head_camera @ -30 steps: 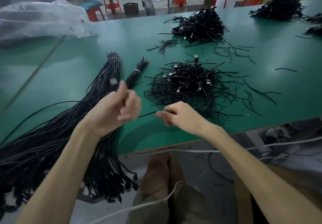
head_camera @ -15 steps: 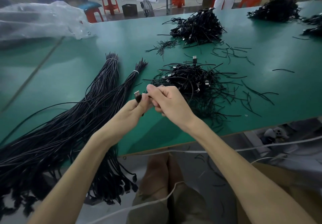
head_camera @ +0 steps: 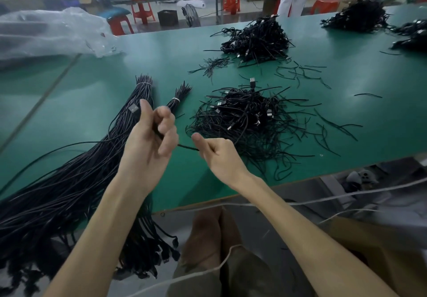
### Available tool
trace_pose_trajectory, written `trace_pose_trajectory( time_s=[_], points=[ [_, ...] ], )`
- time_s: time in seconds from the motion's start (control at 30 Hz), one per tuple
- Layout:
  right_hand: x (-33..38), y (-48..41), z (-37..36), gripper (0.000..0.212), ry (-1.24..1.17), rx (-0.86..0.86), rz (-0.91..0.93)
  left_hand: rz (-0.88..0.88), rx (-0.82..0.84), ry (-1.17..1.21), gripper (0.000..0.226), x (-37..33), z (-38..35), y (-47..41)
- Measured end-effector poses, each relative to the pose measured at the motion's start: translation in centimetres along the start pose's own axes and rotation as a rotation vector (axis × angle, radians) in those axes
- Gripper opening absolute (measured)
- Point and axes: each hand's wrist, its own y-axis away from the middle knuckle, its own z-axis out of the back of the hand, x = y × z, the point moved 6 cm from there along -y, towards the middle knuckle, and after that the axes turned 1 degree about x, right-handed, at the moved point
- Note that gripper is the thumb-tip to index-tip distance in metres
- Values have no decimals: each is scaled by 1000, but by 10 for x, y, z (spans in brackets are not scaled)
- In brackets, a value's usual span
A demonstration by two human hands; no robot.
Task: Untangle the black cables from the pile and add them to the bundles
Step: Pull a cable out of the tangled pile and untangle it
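The left hand (head_camera: 147, 151) is smeared by motion, so its curled fingers (head_camera: 166, 140) are hard to separate, yet they plainly close round a single black cable (head_camera: 187, 147). The cable's grey plug (head_camera: 133, 108) stands just beside the left thumb tip. From under those fingers the cable runs a short bare stretch to the right hand (head_camera: 219, 158), whose thumb and bent fingers pinch it; how it runs on past them is hidden by the hand itself. Just beyond the right fingers lies the tangled pile (head_camera: 249, 121), with loose ends straggling out toward the near edge of the green desk (head_camera: 104, 65). Behind and below the left fingers lie the two bundles (head_camera: 76, 181) – their far ends held by white ties (head_camera: 175, 99) too small to read, their plug ends hanging over the desk's near edge and partly covered by the left forearm; the thicker bundle is cut off at the frame's left side. Bare green desk opens out beyond the left fingers, as far as a crumpled clear plastic bag (head_camera: 53, 30). A second pile (head_camera: 256, 40) sits well beyond the first – farther heaps at the right edge are cut off.
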Motion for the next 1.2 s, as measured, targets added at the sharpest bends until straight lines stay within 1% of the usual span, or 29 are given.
trace_pose_trajectory(
  time_s=[0.03,0.13,0.2,0.23,0.27,0.33,0.4,0.47,0.5,0.57,0.6,0.63,0.7,0.77,0.8,0.87,0.93,1.03,1.1,1.2],
  points=[
    [-2,-3,4,65,18,-27,-14,30,47,-132,52,1,-1,3],
    [-4,-11,14,64,114,-94,-54,178,203,-797,58,19,-1,12],
    [1,-13,14,64,150,-80,-26,292,319,-1074,57,37,-1,16],
    [5,-13,12,65,156,-70,-8,311,335,-1201,55,42,1,16],
    [8,-13,12,65,150,-69,7,300,311,-1315,49,45,4,14],
    [16,-14,14,65,125,-89,31,218,176,-1462,39,45,12,9],
    [23,-16,17,64,96,-111,42,122,63,-1475,42,40,14,6],
    [29,-16,20,63,79,-123,64,24,45,-1455,46,37,11,7],
    [32,-16,21,64,65,-124,77,-42,52,-1448,39,34,8,7],
    [35,-16,18,66,22,-108,89,-140,73,-1359,19,29,3,5],
    [36,-15,17,67,-8,-105,90,-132,96,-1261,12,28,1,3],
    [37,-15,15,68,-42,-111,89,-100,116,-1154,18,28,0,2],
    [37,-12,11,67,-105,-131,90,-45,112,-951,43,31,2,2],
    [35,-7,2,63,-148,-115,89,-27,23,-739,59,30,4,1],
    [34,-4,-4,62,-152,-98,91,-19,-35,-608,62,29,5,0],
    [30,2,-14,62,-130,-75,90,-21,-118,-349,65,24,6,-2],
    [24,6,-19,63,-101,-82,82,-30,-146,-177,66,16,7,-4],
    [11,8,-16,62,-48,-111,57,11,-135,57,65,9,7,-2],
    [-1,8,-12,63,-32,-116,34,41,-107,220,58,7,8,1],
    [-8,9,-7,63,49,-129,49,65,-43,330,51,4,6,6]
  ],
)
